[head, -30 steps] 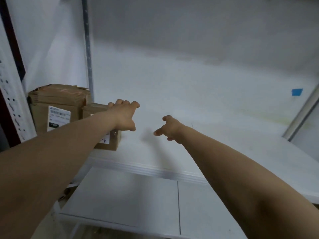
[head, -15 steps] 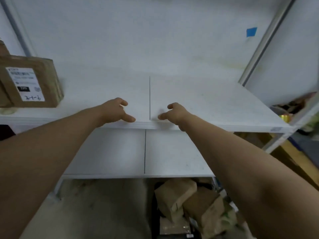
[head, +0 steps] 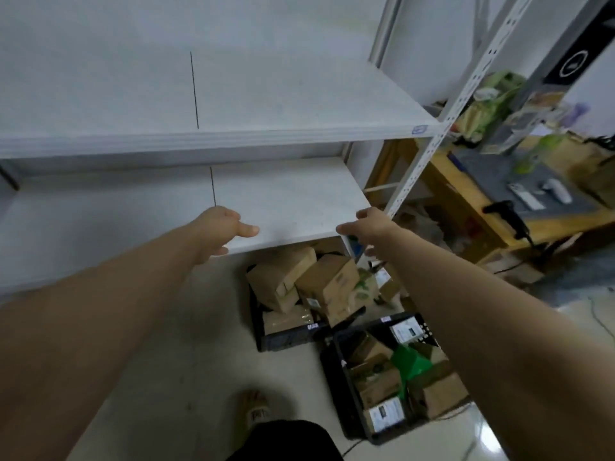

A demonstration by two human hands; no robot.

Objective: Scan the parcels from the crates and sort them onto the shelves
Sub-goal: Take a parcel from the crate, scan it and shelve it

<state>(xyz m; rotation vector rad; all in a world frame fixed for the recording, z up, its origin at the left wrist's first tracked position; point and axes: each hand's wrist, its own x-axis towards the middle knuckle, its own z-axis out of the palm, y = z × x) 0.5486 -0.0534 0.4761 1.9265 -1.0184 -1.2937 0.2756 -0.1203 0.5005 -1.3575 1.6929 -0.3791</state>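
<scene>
Here, shelves: a white metal rack carries an upper white laminate shelf board (head: 266,104) above and beyond both hands. The front edge of a lower white laminate shelf board (head: 289,194) lies just behind them.
Floor: a pale glossy tile floor (head: 159,344) spreads below both forearms.
Left hand: the left hand (head: 221,229) hangs at the lower board's front edge, thumb out, fingers loosely curled, grasping nothing.
Right hand: the right hand (head: 371,224) is level with it at the board's right corner, relaxed and empty.
Upright: a white perforated steel post (head: 429,154) rises just right of the right hand.
Parcels: brown cardboard parcels (head: 319,281) are heaped in a black plastic crate (head: 289,339) on the floor, below and between the hands. Labelled brown boxes (head: 436,394) and a green plastic bag (head: 412,364) fill a second black plastic crate (head: 342,387) under the right forearm.
In the way: the lower board overhangs the back of the first crate, and the right forearm covers part of the second.
Table: a wooden table (head: 469,211) with a grey mat (head: 482,171) stands well right of the right hand. A black pistol-shaped handheld device (head: 504,211) sits at its near edge.
Foot: a tan shoe (head: 256,407) is planted on the floor below the hands.
</scene>
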